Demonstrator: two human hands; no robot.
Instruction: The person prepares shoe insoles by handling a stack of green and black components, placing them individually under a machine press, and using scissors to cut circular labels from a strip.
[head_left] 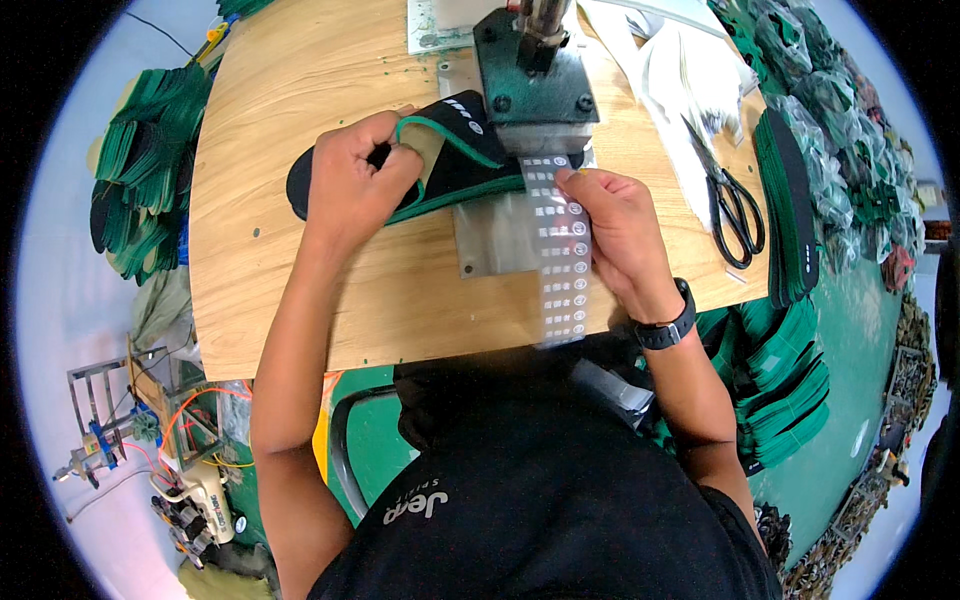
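My left hand [356,180] grips a black shoe insole [460,160] with a green edge, holding it flat on the wooden table [300,290] with its front end under the dark green press machine [535,75]. My right hand [618,235] pinches a clear strip of small white labels [560,250], which runs from the machine's head down over a metal plate [495,240] to the table's near edge. The strip lies across the insole's right end.
Black-handled scissors [735,205] lie at the right of the table beside a stack of green-edged insoles [790,210]. More insole stacks [145,170] sit left of the table and lower right [790,390]. White paper sheets [680,70] lie at the back right.
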